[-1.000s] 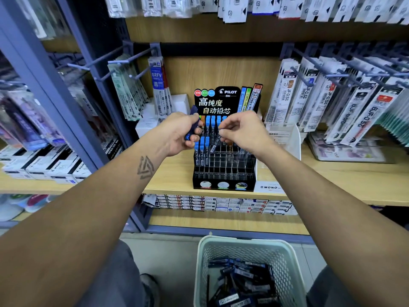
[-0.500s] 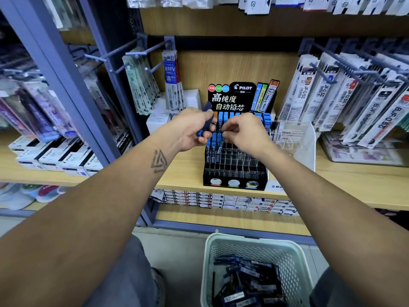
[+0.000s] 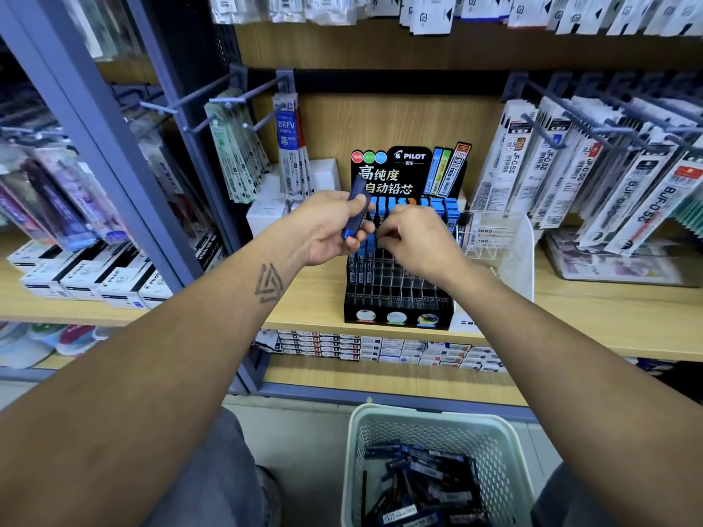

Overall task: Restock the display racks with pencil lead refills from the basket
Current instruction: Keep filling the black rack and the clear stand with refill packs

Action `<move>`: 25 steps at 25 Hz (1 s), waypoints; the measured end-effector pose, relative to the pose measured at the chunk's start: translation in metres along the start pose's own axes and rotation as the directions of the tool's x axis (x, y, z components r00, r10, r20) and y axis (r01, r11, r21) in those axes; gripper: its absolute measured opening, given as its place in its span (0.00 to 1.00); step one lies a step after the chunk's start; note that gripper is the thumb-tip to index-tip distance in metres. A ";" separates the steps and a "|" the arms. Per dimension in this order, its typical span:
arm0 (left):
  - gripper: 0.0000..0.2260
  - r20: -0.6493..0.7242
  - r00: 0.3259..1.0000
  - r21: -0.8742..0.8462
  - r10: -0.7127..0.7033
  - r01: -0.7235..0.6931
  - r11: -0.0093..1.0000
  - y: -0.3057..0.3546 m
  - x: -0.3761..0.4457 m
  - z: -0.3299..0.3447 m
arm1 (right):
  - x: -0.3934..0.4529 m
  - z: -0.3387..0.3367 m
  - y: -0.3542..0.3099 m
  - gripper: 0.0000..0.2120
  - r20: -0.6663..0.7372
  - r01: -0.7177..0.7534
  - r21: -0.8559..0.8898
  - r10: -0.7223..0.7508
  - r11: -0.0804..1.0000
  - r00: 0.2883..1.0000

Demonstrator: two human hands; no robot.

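Rack (image 3: 399,298): black, with white lettering and red, green and blue dots on its header. Refills (image 3: 441,207) in the rack: blue caps. Refill (image 3: 355,211) in left hand (image 3: 327,230): dark navy, bright blue cap. Basket (image 3: 437,431): pale grey-white, perforated lattice. Shelf (image 3: 608,317): light wood grain. Frame (image 3: 110,146): grey-blue.

Right hand's (image 3: 412,237) fingertips hidden over rack (image 3: 399,294)

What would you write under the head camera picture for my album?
Left hand holds dark blue lead refill case; right hand reaches into black slotted display rack.
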State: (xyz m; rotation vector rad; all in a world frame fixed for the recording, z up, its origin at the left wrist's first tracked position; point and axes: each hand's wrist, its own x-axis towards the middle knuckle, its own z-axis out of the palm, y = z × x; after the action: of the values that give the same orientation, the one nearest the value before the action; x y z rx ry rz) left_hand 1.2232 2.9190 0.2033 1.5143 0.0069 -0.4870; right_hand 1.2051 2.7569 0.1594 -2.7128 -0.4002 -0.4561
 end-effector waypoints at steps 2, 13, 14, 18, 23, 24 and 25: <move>0.10 0.065 0.998 -0.021 0.008 -0.007 1.000 0.001 -0.003 0.006 | -0.002 -0.009 0.003 0.05 -0.056 -0.148 0.202 0.163 0.968 0.985; 0.13 0.248 0.965 -0.027 -0.085 0.094 0.995 -0.006 -0.005 0.026 | -0.019 -0.047 0.014 0.03 0.185 -0.320 0.916 0.452 0.243 0.873; 0.13 0.246 0.964 -0.011 -0.098 0.104 0.995 -0.006 -0.004 0.026 | -0.020 -0.049 0.016 0.03 0.182 -0.299 0.933 0.451 0.203 0.874; 0.06 0.200 0.976 -0.035 -0.083 0.091 0.995 -0.007 0.001 0.029 | -0.022 -0.058 0.022 0.02 0.210 -0.287 0.949 0.422 0.128 0.882; 0.05 0.120 0.986 0.034 0.115 -0.119 0.992 -0.008 0.011 0.038 | -0.025 -0.058 0.025 0.05 0.295 -0.407 0.872 0.371 0.271 0.880; 0.06 0.128 0.979 0.096 0.161 -0.174 0.980 -0.009 0.011 0.041 | -0.026 -0.057 0.024 0.08 0.305 -0.424 0.844 0.357 0.327 0.883; 0.06 0.138 0.969 0.150 0.206 -0.226 0.963 -0.010 0.012 0.045 | -0.027 -0.058 0.022 0.11 0.307 -0.431 0.816 0.343 0.386 0.888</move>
State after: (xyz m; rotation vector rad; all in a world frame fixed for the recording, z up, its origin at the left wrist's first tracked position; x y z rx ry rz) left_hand 1.2172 2.8724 0.1934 1.6222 -0.2974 -0.4102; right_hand 1.1731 2.7088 0.1938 -1.6891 0.0380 0.0475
